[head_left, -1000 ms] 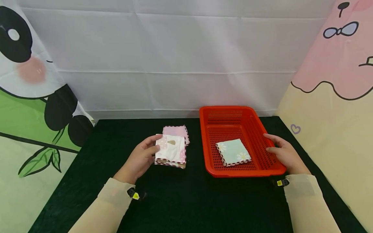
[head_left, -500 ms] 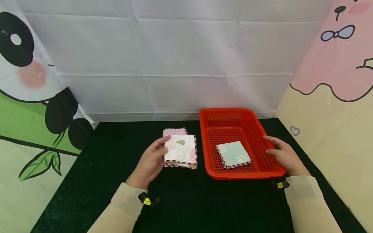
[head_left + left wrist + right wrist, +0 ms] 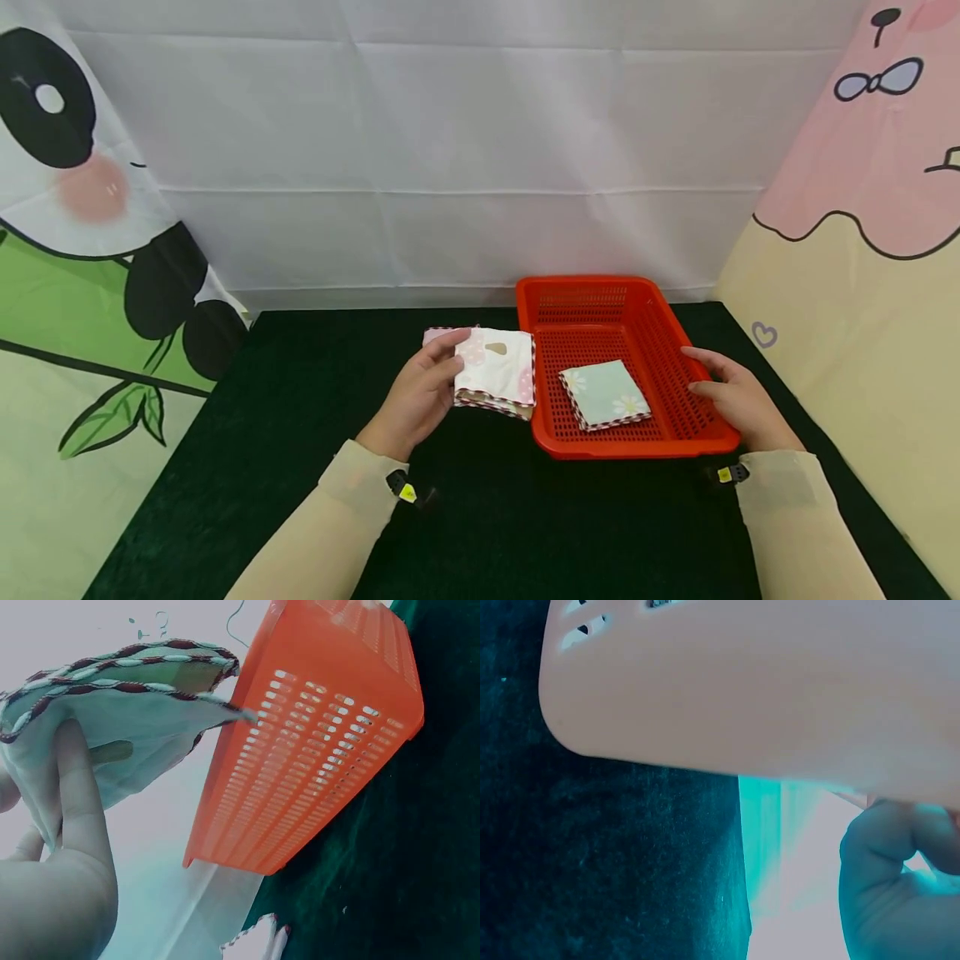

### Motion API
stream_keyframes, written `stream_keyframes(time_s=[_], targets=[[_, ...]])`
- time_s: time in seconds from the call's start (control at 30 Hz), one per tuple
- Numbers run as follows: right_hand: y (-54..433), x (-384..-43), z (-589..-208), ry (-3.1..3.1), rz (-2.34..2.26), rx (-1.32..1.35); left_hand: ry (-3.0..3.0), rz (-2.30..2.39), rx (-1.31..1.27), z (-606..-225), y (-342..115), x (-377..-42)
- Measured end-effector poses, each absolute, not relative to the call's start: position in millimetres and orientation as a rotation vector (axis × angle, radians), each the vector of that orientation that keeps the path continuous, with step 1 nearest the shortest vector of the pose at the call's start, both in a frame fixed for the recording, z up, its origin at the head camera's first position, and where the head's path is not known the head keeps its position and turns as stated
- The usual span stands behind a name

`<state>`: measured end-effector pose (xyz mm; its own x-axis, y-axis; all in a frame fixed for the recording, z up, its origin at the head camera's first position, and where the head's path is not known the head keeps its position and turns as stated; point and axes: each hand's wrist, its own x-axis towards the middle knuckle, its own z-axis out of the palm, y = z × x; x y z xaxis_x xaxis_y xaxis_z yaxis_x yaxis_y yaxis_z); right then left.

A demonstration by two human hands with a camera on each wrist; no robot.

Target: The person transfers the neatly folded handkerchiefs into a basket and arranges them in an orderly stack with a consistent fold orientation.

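Note:
My left hand [image 3: 420, 392] pinches a folded white handkerchief [image 3: 498, 371] with pink dotted patches and a checkered trim. In the head view its right edge overlaps the left rim of the red plastic basket [image 3: 637, 450]. The left wrist view shows the handkerchief [image 3: 142, 765] raised beside the basket's slotted wall [image 3: 315, 735], with the thumb across it. My right hand [image 3: 738, 400] grips the basket's right rim, thumb and forefinger over the edge. Inside the basket lies a folded mint-green handkerchief [image 3: 606, 393] with daisies.
A folded pink handkerchief [image 3: 437, 334] lies on the dark green tablecloth [image 3: 570, 525], mostly hidden behind the left hand and the white one. A white curtain [image 3: 465, 233] hangs at the table's back. Cartoon-printed cloths [image 3: 840, 333] stand along both sides.
My left hand has carried the white handkerchief rightward from in front of the pink one to the basket's left rim, lifting it slightly. The right hand stays at the basket's rim.

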<state>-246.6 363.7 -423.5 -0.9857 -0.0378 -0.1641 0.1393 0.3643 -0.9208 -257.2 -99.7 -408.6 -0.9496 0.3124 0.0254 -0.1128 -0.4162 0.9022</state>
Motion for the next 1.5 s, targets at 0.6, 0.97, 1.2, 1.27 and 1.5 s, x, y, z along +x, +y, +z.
stream_keyframes(time_s=[0.6,0.97,1.2,1.27,1.5], targets=[[364,-246,-423,2.453,-1.699,0.103,1.557,2.375,0.359,-407,-52,-272],[362,-249,-425,2.457,-1.696,0.098,1.566,2.336,0.339,-400,-23,-274],[358,-249,-427,2.452,-1.715,0.092,1.576,2.318,0.325,-398,-12,-274],[358,-249,-427,2.449,-1.720,0.090,1.579,2.312,0.318,-397,-9,-274],[361,-248,-425,2.461,-1.702,0.100,1.593,2.293,0.293,-393,6,-275]])
